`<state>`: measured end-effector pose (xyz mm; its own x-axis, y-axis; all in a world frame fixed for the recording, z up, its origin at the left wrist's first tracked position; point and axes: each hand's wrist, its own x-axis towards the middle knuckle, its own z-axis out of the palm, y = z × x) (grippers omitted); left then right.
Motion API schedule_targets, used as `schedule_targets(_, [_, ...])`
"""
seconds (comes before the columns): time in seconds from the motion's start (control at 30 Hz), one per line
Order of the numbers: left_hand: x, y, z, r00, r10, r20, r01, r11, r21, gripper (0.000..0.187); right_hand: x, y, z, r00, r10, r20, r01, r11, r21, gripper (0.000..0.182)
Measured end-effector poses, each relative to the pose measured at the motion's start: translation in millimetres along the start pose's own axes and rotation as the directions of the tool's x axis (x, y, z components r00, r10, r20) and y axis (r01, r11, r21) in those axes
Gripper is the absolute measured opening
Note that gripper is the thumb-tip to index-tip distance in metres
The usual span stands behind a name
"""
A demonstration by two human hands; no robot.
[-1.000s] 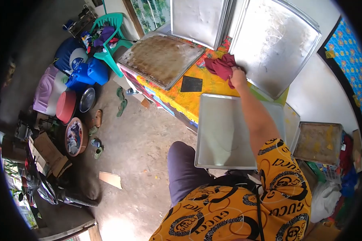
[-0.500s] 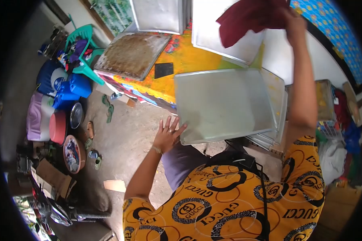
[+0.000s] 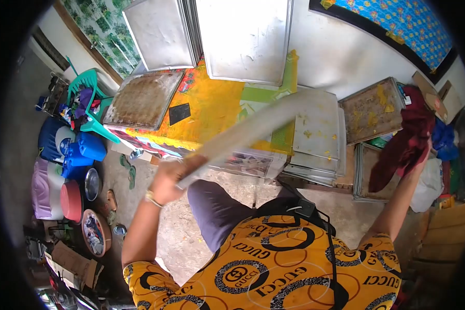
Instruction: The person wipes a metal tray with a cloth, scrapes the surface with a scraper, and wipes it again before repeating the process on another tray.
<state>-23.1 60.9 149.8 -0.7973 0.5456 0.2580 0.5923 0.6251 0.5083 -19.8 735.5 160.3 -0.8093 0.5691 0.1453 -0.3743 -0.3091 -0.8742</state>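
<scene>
My left hand is closed round the near end of a flat metal tray. The tray is tilted almost edge-on and smeared by motion, slanting up across the table's front. Out to the right, my right hand grips a maroon cloth that hangs down from it. Beyond the lifted tray, a stack of metal trays with yellow specks lies right of the table. A brown-stained tray rests flat on the table's left end, near a small dark square.
Metal trays lean upright at the back, one bright tray in front of the wall. A stained tray tilts at the right above another stack. On the left stand a green chair, a blue container and basins.
My left hand has taken hold of the tray and raised it from lying flat to nearly edge-on. My right hand has swung down and right with the cloth. The view has shifted right.
</scene>
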Motion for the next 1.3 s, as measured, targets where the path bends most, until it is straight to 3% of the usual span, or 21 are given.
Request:
schedule_targets(0.07, [-5, 1, -17, 0.949, -0.234, -0.213, 0.131, 0.903, -0.409, 0.028, -5, 28, 2, 0.956, 0.093, 0.278, -0.136, 0.981, 0.139, 0.037])
schedule_targets(0.13, [5, -9, -20, 0.798, -0.304, -0.520, 0.012, 0.871, -0.491, 0.031, -31, 53, 63, 0.963, 0.140, 0.229, -0.181, 0.968, 0.173, 0.036])
schedule_targets(0.23, [26, 9, -23, 0.655, -0.499, -0.568, -0.263, 0.554, -0.790, 0.030, -45, 87, 117, 0.814, 0.235, 0.531, -0.489, 0.771, 0.408, 0.049])
schedule_targets(0.33, [17, 8, -23, 0.701, -0.522, -0.486, -0.291, 0.413, -0.863, 0.034, -109, 117, 218, 0.859, -0.021, 0.511, 0.074, 0.994, -0.085, 0.058])
schedule_targets(0.4, [24, 22, -15, 0.645, -0.525, -0.556, -0.351, 0.443, -0.825, 0.047, -180, 127, 286, 0.823, 0.073, 0.563, -0.021, 0.995, -0.097, 0.060])
schedule_targets(0.43, [23, 27, -13, 0.642, -0.520, -0.564, -0.368, 0.436, -0.821, 0.047, -209, 144, 313, 0.711, -0.063, 0.700, 0.020, 0.997, 0.069, 0.058])
schedule_targets(0.5, [26, 49, -8, 0.586, -0.565, -0.581, -0.376, 0.445, -0.813, 0.047, -254, 168, 354, 0.403, -0.442, 0.801, 0.523, 0.830, 0.195, 0.058])
schedule_targets(0.53, [22, 44, -6, 0.625, -0.519, -0.583, -0.391, 0.438, -0.810, 0.047, -271, 168, 373, 0.124, -0.466, 0.876, 0.757, 0.615, 0.221, 0.061])
schedule_targets(0.57, [11, 46, -13, 0.658, -0.502, -0.561, -0.334, 0.473, -0.815, 0.046, -277, 161, 381, 0.026, -0.525, 0.850, 0.853, 0.455, 0.255, 0.057])
schedule_targets(0.67, [-10, 82, -23, 0.644, -0.493, -0.585, -0.357, 0.483, -0.800, 0.047, -256, 152, 410, 0.099, -0.551, 0.828, 0.819, 0.518, 0.247, 0.051])
schedule_targets(0.73, [-40, 88, -24, 0.648, -0.350, -0.677, -0.347, 0.655, -0.671, 0.048, -217, 148, 428, 0.343, -0.634, 0.694, 0.777, 0.606, 0.169, 0.049])
schedule_targets(0.8, [-63, 98, -19, 0.529, -0.431, -0.731, -0.497, 0.540, -0.679, 0.045, -168, 158, 445, 0.480, -0.572, 0.665, 0.710, 0.699, 0.088, 0.054])
schedule_targets(0.87, [-85, 101, -25, 0.633, -0.269, -0.725, -0.596, 0.428, -0.679, 0.051, -127, 169, 458, 0.558, -0.502, 0.661, 0.619, 0.782, 0.073, 0.056])
schedule_targets(0.93, [-100, 108, -22, 0.581, -0.347, -0.736, -0.608, 0.416, -0.676, 0.055, -92, 185, 466, 0.637, -0.428, 0.641, 0.532, 0.846, 0.036, 0.061])
schedule_targets(1.0, [-112, 106, -22, 0.518, -0.386, -0.763, -0.602, 0.470, -0.646, 0.057, -58, 212, 475, 0.728, -0.265, 0.632, 0.275, 0.958, 0.084, 0.058])
schedule_targets(1.07, [-113, 106, -25, 0.529, -0.379, -0.759, -0.619, 0.439, -0.651, 0.057, -57, 200, 470, 0.706, 0.160, 0.690, -0.226, 0.974, 0.005, 0.058])
schedule_targets(1.1, [-123, 93, -25, 0.518, -0.372, -0.770, -0.646, 0.419, -0.638, 0.055, -57, 201, 473, 0.710, 0.091, 0.698, -0.124, 0.992, -0.004, 0.054])
schedule_targets(1.2, [-174, 36, -44, 0.470, -0.501, -0.727, -0.318, 0.672, -0.668, 0.057, -47, 181, 491, 0.807, 0.021, 0.590, -0.090, 0.992, 0.087, 0.053])
schedule_targets(1.23, [-174, 29, -59, 0.644, -0.421, -0.640, -0.454, 0.463, -0.761, 0.059, -66, 130, 486, 0.843, 0.052, 0.535, 0.025, 0.991, -0.135, 0.050])
schedule_targets(1.27, [-165, 23, -75, 0.781, -0.281, -0.558, -0.516, 0.213, -0.830, 0.061, -53, 136, 500, 0.794, -0.257, 0.550, 0.211, 0.967, 0.147, 0.052])
schedule_targets(1.3, [-156, 27, -91, 0.862, -0.187, -0.471, -0.386, 0.360, -0.849, 0.066, -48, 120, 506, 0.773, -0.287, 0.565, 0.333, 0.943, 0.023, 0.057])
